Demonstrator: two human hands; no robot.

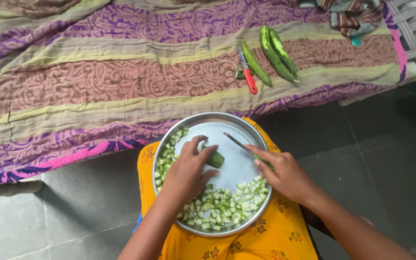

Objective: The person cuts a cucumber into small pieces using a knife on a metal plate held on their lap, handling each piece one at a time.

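Left hand (187, 172) is pinching a cucumber stub (214, 158) down near the middle of the steel plate (203, 123) on the lap. Right hand (285, 174) is curled tight around a knife (239, 143), with chopped cucumber pieces (225, 202) piled along the plate's near and left edges.

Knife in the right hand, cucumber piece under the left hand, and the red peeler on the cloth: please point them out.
knife (237, 141), head view, on the blade.
cucumber piece (216, 159), head view, on its cut end.
red peeler (250, 81), head view, on the handle.

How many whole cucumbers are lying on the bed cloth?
3: one beside the red peeler, two side by side right of it. More may be hidden.
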